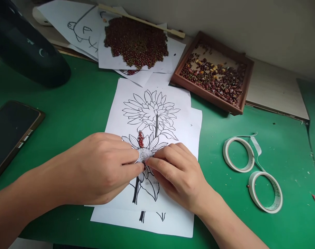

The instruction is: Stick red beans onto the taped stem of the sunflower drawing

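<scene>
A sheet with a line drawing of flowers (157, 93) lies on the green table, on top of another sheet. One petal of the lower flower is covered with small red beans (140, 139). My left hand (102, 169) rests over the left of that flower, its fingers closed and their tips at the flower's round centre (145, 154). My right hand (176, 171) comes from the right, fingers bent together, tips at the same centre. What either hand pinches, if anything, is hidden or too small to make out.
Behind the drawing, a heap of reddish beans (136, 41) lies on paper below a wooden stick (144, 21). A brown wooden tray (244, 100) holds mixed beans. Two tape rolls (238, 154) lie right. A phone (13, 128) and a dark cylindrical object (30, 45) are left.
</scene>
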Motion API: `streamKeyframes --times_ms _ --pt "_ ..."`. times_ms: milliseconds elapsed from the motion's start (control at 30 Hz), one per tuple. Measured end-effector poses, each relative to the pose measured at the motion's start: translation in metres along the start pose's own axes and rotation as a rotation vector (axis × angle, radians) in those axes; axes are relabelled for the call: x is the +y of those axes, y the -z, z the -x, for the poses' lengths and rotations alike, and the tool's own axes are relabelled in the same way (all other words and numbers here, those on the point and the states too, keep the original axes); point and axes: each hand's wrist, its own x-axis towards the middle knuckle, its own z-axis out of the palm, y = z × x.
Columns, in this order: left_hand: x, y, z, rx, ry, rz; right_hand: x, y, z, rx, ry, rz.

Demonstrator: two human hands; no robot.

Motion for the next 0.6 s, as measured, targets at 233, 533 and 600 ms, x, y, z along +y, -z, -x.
streamKeyframes --times_ms 233,533,600 --pt "0.0012 -0.0033 0.0014 -0.096 -0.028 0.005 -0.0003 -0.0016 -0.0011 -0.032 0.006 -0.018" --pt "0.0018 -0.0028 0.0021 -0.127 -0.029 -0.011 0.0018 -0.0036 -0.0004 -0.024 -0.024 -0.084" --pt "0.0017 -0.0024 0.0022 -0.116 -0.038 -0.018 0.0016 -0.0035 -0.0007 -0.009 -0.047 -0.108"
